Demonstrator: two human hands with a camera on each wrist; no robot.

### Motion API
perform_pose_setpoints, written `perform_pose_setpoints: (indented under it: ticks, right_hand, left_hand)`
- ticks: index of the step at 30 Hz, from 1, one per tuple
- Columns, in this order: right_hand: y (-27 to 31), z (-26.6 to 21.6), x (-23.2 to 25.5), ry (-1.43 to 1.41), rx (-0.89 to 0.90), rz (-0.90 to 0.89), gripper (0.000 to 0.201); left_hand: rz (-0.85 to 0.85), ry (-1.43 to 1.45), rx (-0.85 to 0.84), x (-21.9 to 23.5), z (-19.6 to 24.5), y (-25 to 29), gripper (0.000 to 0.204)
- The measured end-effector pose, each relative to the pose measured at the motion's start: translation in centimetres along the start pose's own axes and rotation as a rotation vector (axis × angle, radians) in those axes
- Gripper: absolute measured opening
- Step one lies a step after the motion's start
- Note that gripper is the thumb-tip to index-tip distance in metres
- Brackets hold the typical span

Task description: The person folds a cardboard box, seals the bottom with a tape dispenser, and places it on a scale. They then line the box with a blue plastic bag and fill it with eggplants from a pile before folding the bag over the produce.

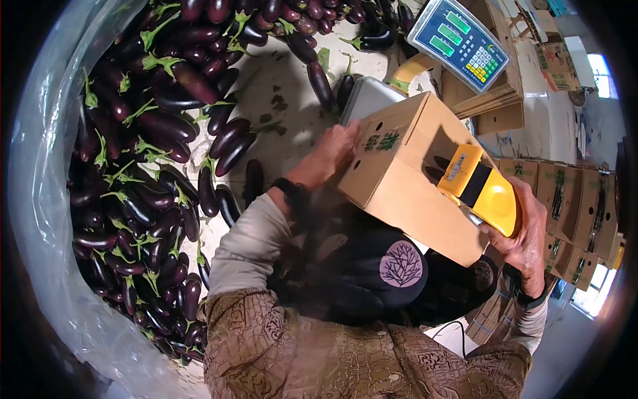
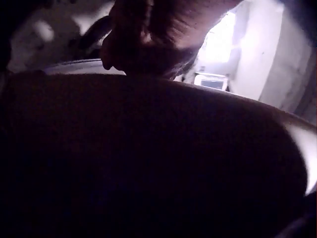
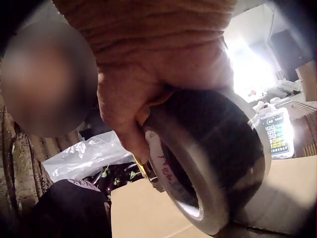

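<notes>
Yellow tape dispenser, held: 1 | box, touched: 1 | hands: 2

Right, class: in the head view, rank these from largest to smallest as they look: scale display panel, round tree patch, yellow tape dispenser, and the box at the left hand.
1. Box
2. Display panel and tape dispenser: too close to rank
3. Tree patch

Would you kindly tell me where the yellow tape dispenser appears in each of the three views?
Head: right of centre, the tape dispenser in the right hand.
Left wrist: not visible.
Right wrist: centre, its tape roll below the same hand.
Shared landmark: the scale display, upper right in head, right side in right wrist; uncertain in left wrist.
</notes>
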State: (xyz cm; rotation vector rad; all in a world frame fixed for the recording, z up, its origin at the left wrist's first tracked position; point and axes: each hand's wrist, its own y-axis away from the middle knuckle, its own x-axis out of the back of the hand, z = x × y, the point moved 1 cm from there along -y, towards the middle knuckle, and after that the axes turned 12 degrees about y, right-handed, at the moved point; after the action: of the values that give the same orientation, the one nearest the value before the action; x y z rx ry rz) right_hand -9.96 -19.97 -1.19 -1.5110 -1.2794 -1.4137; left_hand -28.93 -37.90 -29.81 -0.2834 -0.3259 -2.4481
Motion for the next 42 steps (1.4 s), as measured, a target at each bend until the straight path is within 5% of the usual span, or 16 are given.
perform_pose_setpoints:
  ticks: [3, 5, 7, 9, 15, 18, 19, 21, 23, 26, 31, 33, 39, 40, 42]
  right_hand:
    - [-0.2, 0.6, 0.1, 0.005, 0.017, 0.014, 0.061]
    - [0.3, 0.7, -0.1, 0.003, -0.001, 0.027, 0.062]
    - [0.3, 0.7, -0.3, -0.035, -0.043, 0.025, 0.063]
    - [0.3, 1.1, -0.2, 0.052, 0.023, 0.036, 0.061]
    - [0.3, 2.0, -0.3, -0.031, 0.042, 0.063, 0.058]
    - [0.9, 2.3, -0.4, -0.045, 0.041, 0.092, 0.059]
    - [1.0, 2.3, -0.4, -0.015, 0.036, 0.104, 0.059]
    - [1.1, 2.2, -0.5, -0.032, 0.016, 0.113, 0.059]
    - [0.9, 2.0, -0.4, -0.068, 0.002, 0.093, 0.059]
    - [0.9, 1.9, -0.1, -0.094, 0.032, 0.125, 0.055]
    - [0.8, 1.9, 0.6, -0.188, 0.118, 0.135, 0.052]
    - [1.4, 2.2, 1.0, -0.176, 0.14, 0.141, 0.052]
    - [7.0, 7.9, 1.9, -0.101, 0.088, 0.115, 0.06]
    - [8.5, 9.3, 1.8, -0.08, 0.08, 0.115, 0.06]
    - [11.3, 12.0, 0.7, -0.065, 0.054, 0.12, 0.059]
  left_hand:
    - [-0.167, -0.161, -0.062, 0.3, -3.2, -0.4, 0.02]
    - [0.171, 0.018, -0.091, -0.2, -4.0, -1.5, 0.025]
    - [0.238, 0.127, -0.119, 0.4, 0.7, -2.7, 0.033]
    - [0.293, 0.819, -0.135, -0.1, 5.4, -3.8, 0.033]
    - [0.218, 0.268, -0.443, -4.4, -1.9, -5.8, 0.044]
    - [0.249, 0.353, -0.183, -3.6, -0.8, -5.6, 0.043]
    - [0.296, 0.472, -0.028, -2.6, 1.0, -5.4, 0.043]
    - [0.245, 0.686, -0.025, 0.5, 8.5, -3.5, 0.044]
    - [0.147, 0.49, -0.341, 2.0, 13.6, -2.7, 0.043]
    - [0.184, 0.108, -0.466, 0.0, 14.4, -2.7, 0.043]
    - [0.136, -0.207, -0.264, 0.7, 16.0, -2.0, 0.042]
    - [0.103, -0.699, -0.681, 1.2, 14.1, -2.4, 0.037]
    - [0.046, -0.865, -0.608, 2.4, 14.6, -2.4, 0.052]
    - [0.085, -0.896, -0.711, 2.5, 14.4, -2.5, 0.054]
    - [0.047, -0.84, -0.636, 2.9, 14.2, -2.8, 0.045]
